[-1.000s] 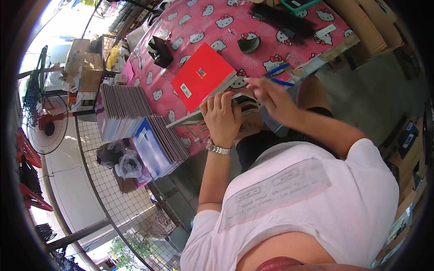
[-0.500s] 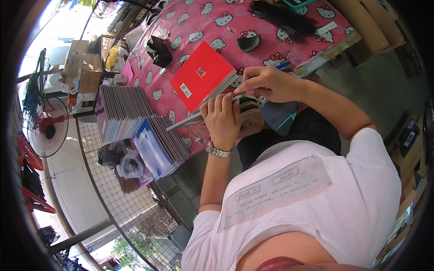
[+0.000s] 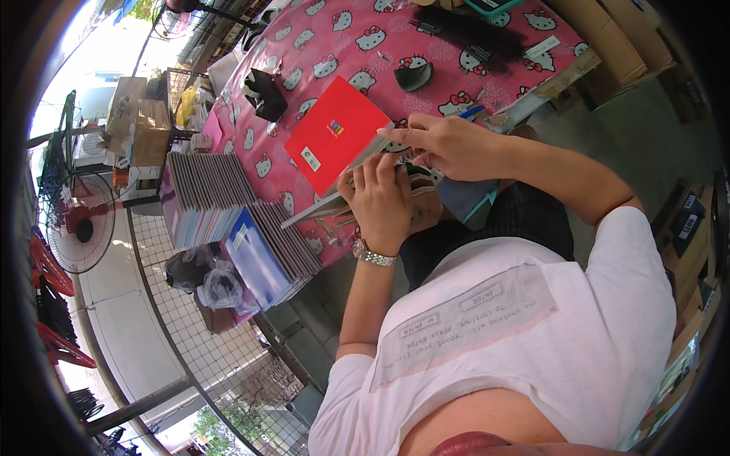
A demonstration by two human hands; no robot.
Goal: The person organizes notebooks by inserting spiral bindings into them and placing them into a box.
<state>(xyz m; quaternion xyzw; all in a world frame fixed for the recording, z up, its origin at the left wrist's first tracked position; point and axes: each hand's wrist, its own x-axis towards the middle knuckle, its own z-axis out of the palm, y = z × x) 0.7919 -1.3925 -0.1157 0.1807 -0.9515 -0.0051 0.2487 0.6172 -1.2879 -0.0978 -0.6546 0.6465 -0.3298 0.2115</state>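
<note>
A red notebook [image 3: 331, 131] lies on the pink patterned tablecloth, its page edge facing me. At its near edge my left hand [image 3: 382, 199] is closed, fingers curled down; what they hold is hidden. My right hand [image 3: 458, 149] has its index finger stretched out to the notebook's near right corner, touching or almost touching it. Its thumb sits apart, lower down, close to the left fingertips, and I make out nothing held in it. A pale strip-like edge [image 3: 310, 211] runs from under the left hand along the table's front.
Stacked notebooks [image 3: 207, 194] and a blue-covered stack [image 3: 262, 247] stand at the left. On the table [image 3: 346, 49] lie a black box-like holder [image 3: 264, 94], a dark curved piece [image 3: 414, 76] and a bundle of black bristly strands [image 3: 475, 38]. A fan [image 3: 80, 222] is far left.
My right index finger has stretched out from a pinch beside the left fingertips to the notebook's corner. The left hand stays at the near edge. The view has shifted slightly.
</note>
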